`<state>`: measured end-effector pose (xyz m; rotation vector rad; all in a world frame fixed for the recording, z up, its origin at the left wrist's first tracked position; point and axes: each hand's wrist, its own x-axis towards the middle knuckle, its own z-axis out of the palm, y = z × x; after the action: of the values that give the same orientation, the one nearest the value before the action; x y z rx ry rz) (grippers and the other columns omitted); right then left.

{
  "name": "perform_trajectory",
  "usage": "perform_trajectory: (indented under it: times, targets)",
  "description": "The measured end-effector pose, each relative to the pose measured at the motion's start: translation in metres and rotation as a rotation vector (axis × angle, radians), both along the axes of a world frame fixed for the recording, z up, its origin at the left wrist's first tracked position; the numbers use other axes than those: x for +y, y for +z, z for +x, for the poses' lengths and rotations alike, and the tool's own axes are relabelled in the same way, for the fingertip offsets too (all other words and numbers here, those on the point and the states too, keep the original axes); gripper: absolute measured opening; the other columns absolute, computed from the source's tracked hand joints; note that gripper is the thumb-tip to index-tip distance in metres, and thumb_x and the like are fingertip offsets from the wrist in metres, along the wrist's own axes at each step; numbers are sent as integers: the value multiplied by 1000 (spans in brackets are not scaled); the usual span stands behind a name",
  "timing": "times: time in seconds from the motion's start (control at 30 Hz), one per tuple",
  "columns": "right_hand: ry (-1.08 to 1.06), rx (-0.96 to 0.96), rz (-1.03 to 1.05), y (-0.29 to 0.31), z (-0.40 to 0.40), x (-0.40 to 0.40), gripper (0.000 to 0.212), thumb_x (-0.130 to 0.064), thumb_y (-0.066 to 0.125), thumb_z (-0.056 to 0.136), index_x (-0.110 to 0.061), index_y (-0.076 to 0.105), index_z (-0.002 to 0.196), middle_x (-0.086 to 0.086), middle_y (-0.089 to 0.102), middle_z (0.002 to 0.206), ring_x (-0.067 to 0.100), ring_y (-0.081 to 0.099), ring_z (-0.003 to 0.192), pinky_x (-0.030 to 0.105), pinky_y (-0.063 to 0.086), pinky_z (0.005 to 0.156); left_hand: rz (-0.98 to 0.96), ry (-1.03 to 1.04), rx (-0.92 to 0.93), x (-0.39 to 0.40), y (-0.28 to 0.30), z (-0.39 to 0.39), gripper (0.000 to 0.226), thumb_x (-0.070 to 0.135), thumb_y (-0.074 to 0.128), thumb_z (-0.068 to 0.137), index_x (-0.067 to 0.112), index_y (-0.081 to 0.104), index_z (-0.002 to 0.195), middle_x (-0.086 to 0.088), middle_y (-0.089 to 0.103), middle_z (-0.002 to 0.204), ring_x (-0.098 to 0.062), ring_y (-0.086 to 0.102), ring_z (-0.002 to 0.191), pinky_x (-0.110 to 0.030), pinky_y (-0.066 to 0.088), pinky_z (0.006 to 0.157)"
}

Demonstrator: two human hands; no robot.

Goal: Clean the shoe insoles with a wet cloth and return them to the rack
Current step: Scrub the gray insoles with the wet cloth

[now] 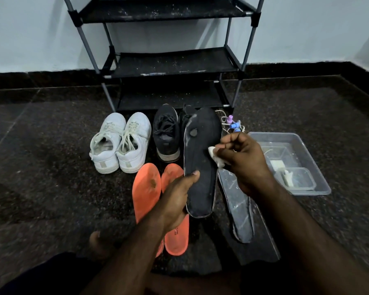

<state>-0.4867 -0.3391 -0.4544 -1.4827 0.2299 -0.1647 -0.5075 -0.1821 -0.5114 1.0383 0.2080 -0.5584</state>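
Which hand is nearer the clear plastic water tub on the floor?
Right. The right hand, pinching the small white cloth against the black insole, sits just beside the clear plastic water tub. The left hand holds the insole's heel end, on the insole's far side.

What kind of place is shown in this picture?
Probably a room corner in a home, used for shoe storage: a black shoe rack against a pale wall, and white sneakers on a dark stone floor.
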Motion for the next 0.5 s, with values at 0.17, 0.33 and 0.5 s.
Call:
perform_trajectory:
  times: [0.17, 0.33, 0.5]
  targets:
    - [72, -6, -64, -5, -18, 5, 25, 11, 71, 79, -10, 61, 87, 6, 66, 74, 16, 61, 61, 28, 53, 55, 9, -18, -14, 13, 2, 14, 50, 21, 65, 76, 5, 69, 123, -22, 67, 126, -35, 65, 113, -50, 46, 106]
    - [114, -53, -378, -7, -29, 13, 22, -9, 80, 78, -22, 63, 83, 0, 70, 78, 18, 66, 72, 41, 56, 71, 46, 105, -27, 15, 2, 20, 36, 0, 54, 87, -5, 62, 122, -25, 68, 108, -37, 66, 95, -45, 54, 85]
    - [224, -195, -652, 6, -17, 33, 19, -9, 75, 81, -22, 64, 87, -8, 68, 79, 8, 65, 67, 25, 53, 65, 32, 65, -131, 7, 3, 13, 30, -1, 57, 82, 7, 71, 108, -22, 71, 106, -37, 65, 103, -49, 48, 97]
